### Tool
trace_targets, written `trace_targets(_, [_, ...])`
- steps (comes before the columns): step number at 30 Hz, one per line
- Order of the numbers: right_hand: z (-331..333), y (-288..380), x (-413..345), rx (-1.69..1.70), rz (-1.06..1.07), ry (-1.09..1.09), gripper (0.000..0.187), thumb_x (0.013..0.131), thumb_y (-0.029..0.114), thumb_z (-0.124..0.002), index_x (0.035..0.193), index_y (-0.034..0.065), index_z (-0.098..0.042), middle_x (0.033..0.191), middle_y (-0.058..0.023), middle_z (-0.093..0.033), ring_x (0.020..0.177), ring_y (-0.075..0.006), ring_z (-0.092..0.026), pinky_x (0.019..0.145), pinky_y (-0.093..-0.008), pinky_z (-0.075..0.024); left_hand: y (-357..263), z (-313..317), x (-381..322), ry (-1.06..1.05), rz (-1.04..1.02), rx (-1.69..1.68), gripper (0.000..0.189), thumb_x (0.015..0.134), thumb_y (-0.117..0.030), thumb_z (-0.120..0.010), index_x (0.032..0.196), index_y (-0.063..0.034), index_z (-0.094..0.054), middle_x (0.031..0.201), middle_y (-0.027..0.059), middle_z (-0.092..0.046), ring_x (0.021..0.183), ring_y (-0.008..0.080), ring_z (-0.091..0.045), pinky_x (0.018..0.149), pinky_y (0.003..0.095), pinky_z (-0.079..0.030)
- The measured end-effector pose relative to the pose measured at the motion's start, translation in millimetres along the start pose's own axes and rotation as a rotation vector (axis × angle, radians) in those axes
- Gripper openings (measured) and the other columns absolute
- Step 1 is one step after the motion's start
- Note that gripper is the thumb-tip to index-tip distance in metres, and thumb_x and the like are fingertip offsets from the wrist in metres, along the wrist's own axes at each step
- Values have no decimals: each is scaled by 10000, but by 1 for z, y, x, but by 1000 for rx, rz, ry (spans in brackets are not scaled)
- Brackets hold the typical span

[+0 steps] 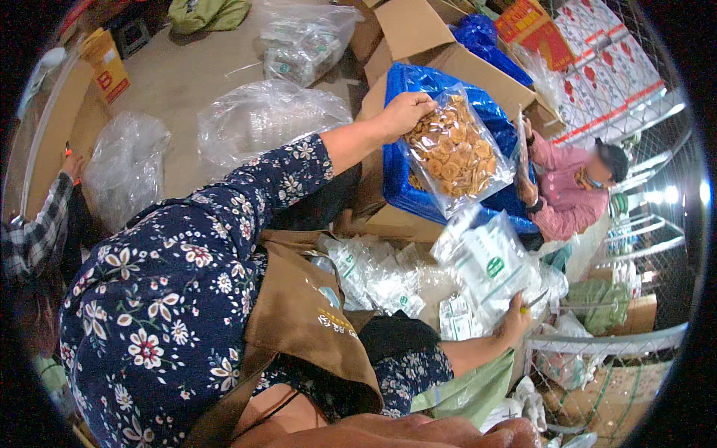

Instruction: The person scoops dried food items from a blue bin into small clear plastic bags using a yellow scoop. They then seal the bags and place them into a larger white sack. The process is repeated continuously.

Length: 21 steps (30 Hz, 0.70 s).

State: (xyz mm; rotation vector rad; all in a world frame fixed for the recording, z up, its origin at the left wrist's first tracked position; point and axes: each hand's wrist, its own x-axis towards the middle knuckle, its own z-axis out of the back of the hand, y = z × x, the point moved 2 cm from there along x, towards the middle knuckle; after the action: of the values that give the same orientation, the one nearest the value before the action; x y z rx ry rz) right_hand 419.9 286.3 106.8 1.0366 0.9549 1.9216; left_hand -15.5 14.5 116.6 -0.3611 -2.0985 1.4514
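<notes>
My left hand grips the upper corner of a clear plastic bag full of thin, round, golden-brown dried slices. The bag hangs over a carton lined with blue plastic, where a few more slices show at the edge. In my right hand is a small pointed tool, perhaps a knife, with a yellow part at the grip. Clear bags with a green print lie against that hand; whether it also holds one cannot be told. More such bags are heaped before my brown apron.
Across the carton, a person in pink holds a flat package. Another person's checked sleeve shows at left. Clear plastic sacks lie on the floor. Cardboard flaps rise behind the liner; wire-mesh racks stand at right.
</notes>
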Motion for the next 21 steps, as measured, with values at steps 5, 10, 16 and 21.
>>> trace_targets(5, [-32, -30, -22, -322, -177, 288, 284, 785, 233, -669, 800, -49, -640, 636, -60, -564, 590, -132, -458, 573, -323, -402, 16, 5, 10, -123, -4, -242, 225, 920, -211, -524, 837, -19, -605, 743, 16, -583, 659, 84, -518, 601, 284, -447])
trace_targets(10, [-91, 1, -39, -466, 152, 262, 294, 825, 274, -643, 864, -14, -687, 670, -83, -617, 527, -138, -494, 501, -321, -399, 32, -5, 9, -264, 54, -110, 248, 904, -204, -529, 832, 18, -614, 695, 48, -579, 643, 116, -517, 582, 323, -429])
trace_targets(16, [-168, 81, -76, 712, -183, 144, 302, 887, 182, -588, 1098, -34, -586, 937, -146, -667, 439, -7, -323, 383, -171, -227, 53, -27, -4, -236, 99, -213, 234, 922, -182, -494, 827, 9, -589, 759, 52, -578, 666, 129, -530, 605, 312, -457])
trace_targets(21, [-212, 118, -83, 907, -27, 55, 230, 873, 159, -622, 1016, 41, -486, 832, -48, -608, 439, -12, -336, 362, -160, -257, 52, -39, -32, -159, 120, -153, 240, 933, -179, -471, 848, 16, -582, 770, 58, -575, 676, 128, -517, 611, 315, -444])
